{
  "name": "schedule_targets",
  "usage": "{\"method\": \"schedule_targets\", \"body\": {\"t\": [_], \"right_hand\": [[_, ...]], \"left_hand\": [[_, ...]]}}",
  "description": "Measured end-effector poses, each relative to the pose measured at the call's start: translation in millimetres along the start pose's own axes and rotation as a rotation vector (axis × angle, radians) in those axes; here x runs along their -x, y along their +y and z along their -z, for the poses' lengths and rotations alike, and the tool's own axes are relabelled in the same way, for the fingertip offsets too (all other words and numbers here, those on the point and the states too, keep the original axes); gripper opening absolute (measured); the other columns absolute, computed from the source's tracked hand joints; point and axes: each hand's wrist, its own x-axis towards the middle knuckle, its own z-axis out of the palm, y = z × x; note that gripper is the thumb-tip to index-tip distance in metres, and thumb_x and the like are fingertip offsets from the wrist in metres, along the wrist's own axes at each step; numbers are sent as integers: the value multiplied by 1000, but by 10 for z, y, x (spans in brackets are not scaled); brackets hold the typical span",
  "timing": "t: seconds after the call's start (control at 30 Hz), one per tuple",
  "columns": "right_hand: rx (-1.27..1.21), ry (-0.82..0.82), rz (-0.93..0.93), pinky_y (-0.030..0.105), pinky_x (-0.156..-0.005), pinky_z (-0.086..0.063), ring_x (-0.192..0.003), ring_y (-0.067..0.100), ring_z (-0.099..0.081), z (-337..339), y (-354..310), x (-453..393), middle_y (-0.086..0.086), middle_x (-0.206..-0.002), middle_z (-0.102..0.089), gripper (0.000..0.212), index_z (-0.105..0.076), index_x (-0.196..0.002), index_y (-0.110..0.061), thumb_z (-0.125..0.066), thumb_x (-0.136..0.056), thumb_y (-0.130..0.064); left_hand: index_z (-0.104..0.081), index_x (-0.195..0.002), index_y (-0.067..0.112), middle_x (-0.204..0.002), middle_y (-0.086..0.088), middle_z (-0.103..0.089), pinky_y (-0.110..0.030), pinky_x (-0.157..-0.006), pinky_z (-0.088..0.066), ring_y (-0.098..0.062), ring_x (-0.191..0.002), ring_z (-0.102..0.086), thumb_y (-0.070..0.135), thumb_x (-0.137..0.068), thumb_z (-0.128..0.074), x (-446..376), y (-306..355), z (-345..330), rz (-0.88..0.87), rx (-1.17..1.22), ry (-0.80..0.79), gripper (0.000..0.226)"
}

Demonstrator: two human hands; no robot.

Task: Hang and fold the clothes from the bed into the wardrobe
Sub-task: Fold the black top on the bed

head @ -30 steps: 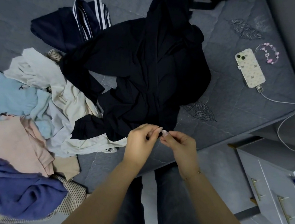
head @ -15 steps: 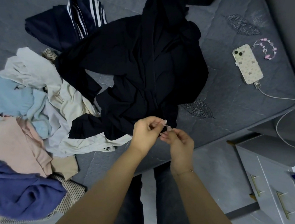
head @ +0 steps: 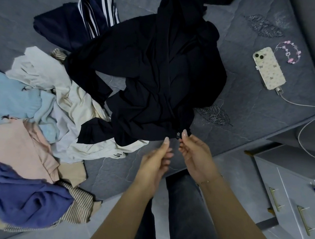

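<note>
Early in the task, by the look of it: nothing hung, nothing folded, and no wardrobe anywhere in view. Spread across the middle of the grey quilted bed, a large black soft-fabric garment, crumpled, its lower hem at the near edge of the mattress, its upper part running out of the top of the view. At that hem, a small dark fastener, looking like a zip pull, though too small to be sure. Right hand at the hem, fingers curled and pinching the black cloth just beside the fastener. Left hand just below the hem, fingers curled inward with the thumb tip up; pinching a fold of the cloth or merely close to it, impossible to tell. Likely step in hand: doing up or sorting out the fastening before hanging. Left to do, nearly everything: a navy garment with white stripes beyond the black one, a heap of cream and white cloth beside it, a pale blue top with small dark motifs, a peach-pink piece, a blue-violet bundle and a beige pinstriped piece under it, all loose and unfolded. Off to the right on the bed, a patterned phone on a white charging cable, with a pink beaded strap beside it. Beyond the bed's corner, a grey chest of drawers with brass handles.
</note>
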Motion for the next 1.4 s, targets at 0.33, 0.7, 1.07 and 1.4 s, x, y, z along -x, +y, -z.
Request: {"method": "schedule_targets", "body": {"t": [0.33, 0.7, 1.07, 1.4], "right_hand": [[110, 242, 120, 23, -68, -40, -58, 5, -41, -146, 233, 87, -8, -54, -42, 45, -46, -51, -23, -68, -90, -25], [415, 224, 15, 23, -63, -54, -65, 11, -64, -46, 302, 29, -1, -65, -70, 27, -69, -76, -10, -56, -96, -22], [1383, -283, 943, 35, -66, -56, -74, 17, -64, 81, -127, -18, 6, -86, -66, 16, -72, -98, 1, -71, -87, -10], [1244, -325, 658, 36, -72, -56, -75, 11, -67, -146, -178, -153, 3, -78, -68, 7, -63, -85, -3, -63, -91, -5]], "left_hand": [[-54, -70, 7, -62, -1, -65, -15, -64, -50, -5, -60, -61, 16, -93, -65, -85, -39, -157, -277, -3, 57, 27], [-52, -71, 4, -71, -13, -65, -24, -74, -52, -16, -72, -66, 18, -90, -69, -121, -150, 37, -382, -77, 157, 29], [-40, -67, 14, -68, 0, -72, -21, -79, -52, -17, -83, -71, 19, -94, -64, -113, 21, 143, -393, -249, 25, 36], [-50, -71, -6, -69, -16, -56, -26, -74, -45, -21, -72, -52, 33, -92, -65, -144, 187, 195, -399, -221, 38, 47]]}}
